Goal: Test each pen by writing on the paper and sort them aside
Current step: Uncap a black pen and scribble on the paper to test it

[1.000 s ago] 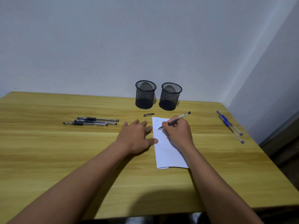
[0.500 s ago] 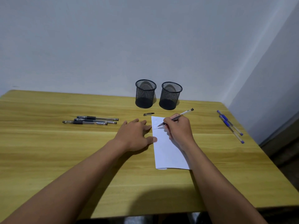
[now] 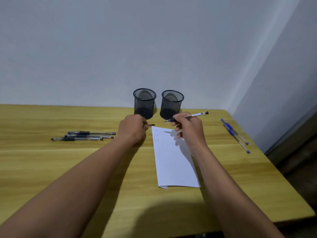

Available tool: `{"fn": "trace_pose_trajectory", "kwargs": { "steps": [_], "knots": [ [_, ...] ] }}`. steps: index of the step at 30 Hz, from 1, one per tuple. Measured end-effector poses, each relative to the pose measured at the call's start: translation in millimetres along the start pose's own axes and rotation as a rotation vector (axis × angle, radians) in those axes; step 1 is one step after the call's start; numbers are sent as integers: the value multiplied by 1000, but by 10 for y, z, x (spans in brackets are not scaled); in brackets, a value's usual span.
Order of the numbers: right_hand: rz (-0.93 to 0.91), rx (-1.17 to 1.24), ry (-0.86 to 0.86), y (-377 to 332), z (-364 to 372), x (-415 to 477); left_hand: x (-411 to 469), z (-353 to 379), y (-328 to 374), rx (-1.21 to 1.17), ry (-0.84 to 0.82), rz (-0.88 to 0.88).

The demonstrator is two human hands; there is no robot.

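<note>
Counter (image 3: 51,169) lies bare at its near edge. Right hand (image 3: 188,129) grips the pen (image 3: 187,116) above paper (image 3: 173,160); left hand (image 3: 133,129) pinches the cap (image 3: 151,125).

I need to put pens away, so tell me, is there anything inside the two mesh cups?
No pens rise above either mesh cup; both look empty through the mesh, down to dark bases.

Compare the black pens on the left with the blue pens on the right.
The black pens are three, lying side by side roughly parallel to the table's back edge; the blue pens are two, lying diagonally near the right edge. Black pens have dark grips, blue pens blue ones. Both groups lie flat on the table, untouched.
</note>
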State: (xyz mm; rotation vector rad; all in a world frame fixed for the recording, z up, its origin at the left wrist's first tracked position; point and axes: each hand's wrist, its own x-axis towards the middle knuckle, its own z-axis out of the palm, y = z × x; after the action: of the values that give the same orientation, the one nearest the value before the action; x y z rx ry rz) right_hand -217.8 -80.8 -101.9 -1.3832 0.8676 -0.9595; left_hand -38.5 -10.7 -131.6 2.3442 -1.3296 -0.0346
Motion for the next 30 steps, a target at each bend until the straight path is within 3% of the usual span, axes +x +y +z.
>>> {"fn": "trace_pose_trajectory", "kwargs": {
  "steps": [9, 15, 21, 30],
  "knots": [
    [50, 157, 1, -53, -3, -39, -153, -334, 94, -490, 109, 89],
    [68, 278, -44, -259, -13, -141, -307, -634, 286, -596, 124, 171],
    [50, 255, -128, -404, -106, -239, -415, -796, 397, -694, 53, 185],
    [76, 313, -148, -531, -193, -332, -528, -865, 604, -1091, -78, 77]
  ]
}}
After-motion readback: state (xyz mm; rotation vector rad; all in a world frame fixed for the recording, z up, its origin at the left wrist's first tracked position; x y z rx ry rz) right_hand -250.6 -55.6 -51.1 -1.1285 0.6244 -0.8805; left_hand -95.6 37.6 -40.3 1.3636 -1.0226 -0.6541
